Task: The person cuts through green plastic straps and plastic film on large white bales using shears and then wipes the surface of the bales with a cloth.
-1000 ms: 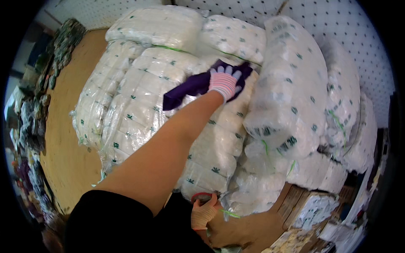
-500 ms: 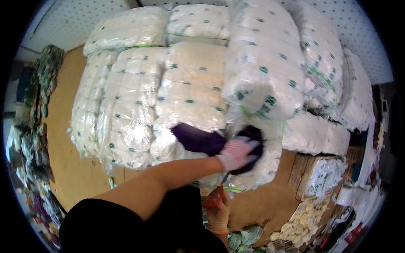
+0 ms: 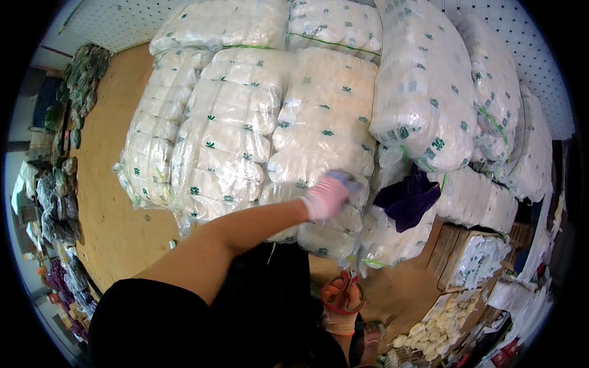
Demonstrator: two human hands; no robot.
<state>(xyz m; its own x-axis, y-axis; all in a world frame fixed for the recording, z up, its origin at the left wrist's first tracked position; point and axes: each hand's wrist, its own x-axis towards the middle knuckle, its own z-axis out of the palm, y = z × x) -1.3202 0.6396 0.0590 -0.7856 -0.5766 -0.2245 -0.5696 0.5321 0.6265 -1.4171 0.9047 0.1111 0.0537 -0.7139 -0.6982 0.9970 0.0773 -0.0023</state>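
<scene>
Reaching from lower left to mid-frame with the left hand (image 3: pixel 331 195), in a pink-striped glove, over the lower part of a plastic-wrapped white bale (image 3: pixel 326 116); too blurred to tell how far open, or whether gripping anything. Holding red-handled scissors (image 3: pixel 346 283) at lower center in the right hand (image 3: pixel 341 318), in an orange-striped glove, with fingers closed about the handles and blades pointing up toward the wrapped goods; hard to tell if touching them. Right of center, near the left hand but apart from it, a crumpled dark purple cloth (image 3: pixel 410 199) atop a smaller wrapped bundle (image 3: pixel 396 242). At upper right, a larger white bale (image 3: pixel 423 86) with green printed marks, and at lower right, a box (image 3: pixel 481 260) of plastic-covered contents above pale yellowish clumps (image 3: pixel 438 328). At left, bare brown floor (image 3: pixel 113 153).
</scene>
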